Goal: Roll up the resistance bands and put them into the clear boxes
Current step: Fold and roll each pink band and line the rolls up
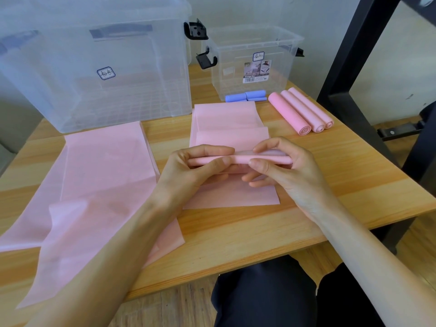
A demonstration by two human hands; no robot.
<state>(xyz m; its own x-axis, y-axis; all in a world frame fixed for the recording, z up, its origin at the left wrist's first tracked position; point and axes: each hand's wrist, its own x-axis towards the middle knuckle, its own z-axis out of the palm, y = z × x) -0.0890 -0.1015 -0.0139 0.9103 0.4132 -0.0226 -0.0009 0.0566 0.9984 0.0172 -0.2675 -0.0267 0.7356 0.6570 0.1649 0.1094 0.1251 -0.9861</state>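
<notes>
I see my left hand (200, 166) and right hand (280, 166) both pinching the half-rolled pink band (238, 159) at bench (247, 232) centre. Bare wood lies toward the 6 o'clock edge. At 9 a loose pink sheet (94, 185) overhangs. At 12 stand two clear boxes (254, 60), blue rolls (245, 96); pink rolls (302, 112) at 2.

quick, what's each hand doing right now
Left hand: fingers curled round the left end of the pink roll, holding it.
Right hand: fingers pinching the right end of the same roll.
</notes>
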